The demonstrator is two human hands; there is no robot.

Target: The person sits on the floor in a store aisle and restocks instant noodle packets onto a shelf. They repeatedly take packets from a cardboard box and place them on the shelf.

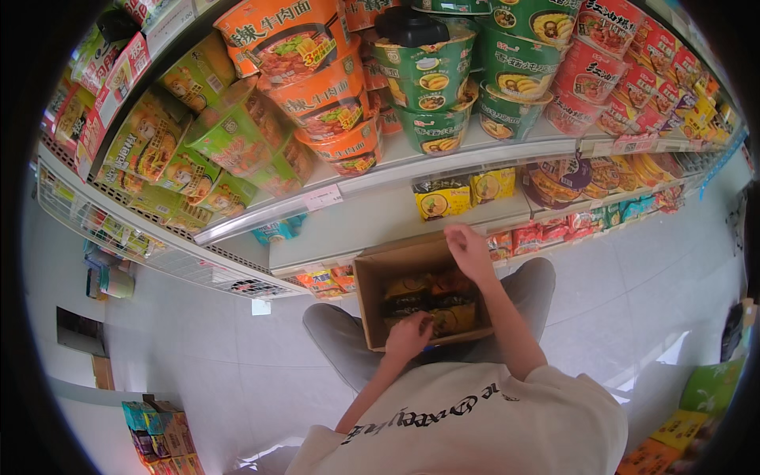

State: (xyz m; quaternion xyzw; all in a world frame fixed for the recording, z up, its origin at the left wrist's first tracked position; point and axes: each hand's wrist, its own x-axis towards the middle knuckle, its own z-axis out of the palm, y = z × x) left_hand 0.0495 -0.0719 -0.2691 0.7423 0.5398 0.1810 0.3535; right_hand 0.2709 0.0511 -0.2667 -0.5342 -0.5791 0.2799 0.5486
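- Open carton point(368, 297) between the legs point(530, 293); its twelve o'clock rim overlaps the lower shelf point(348, 228) in view; grey floor point(633, 269) spreads at three and nine.
- Left hand point(409, 334), half past six, curls fingers over yellow packets point(455, 321) inside; grip hidden.
- Right hand point(469, 252), one o'clock, bent fingers by the rim; hold unclear.
- Deeper packets point(408, 288) shadowed.
- Orange cups point(313, 79), frame's eleven o'clock, bear printed characters.
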